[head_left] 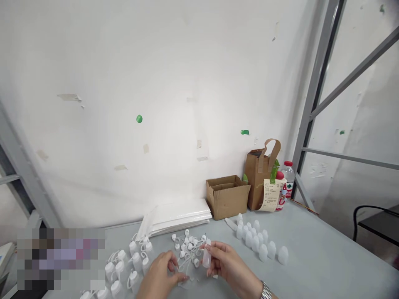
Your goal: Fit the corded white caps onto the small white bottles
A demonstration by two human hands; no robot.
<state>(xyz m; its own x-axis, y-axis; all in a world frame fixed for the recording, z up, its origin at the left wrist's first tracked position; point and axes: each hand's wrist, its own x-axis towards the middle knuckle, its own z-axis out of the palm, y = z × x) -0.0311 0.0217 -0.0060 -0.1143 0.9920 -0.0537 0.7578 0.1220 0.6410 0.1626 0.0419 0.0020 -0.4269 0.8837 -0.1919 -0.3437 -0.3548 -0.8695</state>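
We see the right hand grasping a small white plastic bottle upright between thumb and fingers, near the middle of the front edge of the worktop. The left hand is just beside it, its fingers bent and coming together, but we cannot tell if they pinch something small. Under the hands lies a loose heap of white caps with thin loops. Toward the front left corner stand white bottles with loops, and to the right of the hands stands a close group of white bottles. Along the back edge we find a stack of white bags and a cardboard box. In our judgement, the thin loops can catch each other, so pulling one cap may drag others out of the heap. The smooth bottle may slip from a loose grip and roll, and a careless wrist may knock over the close standing bottles
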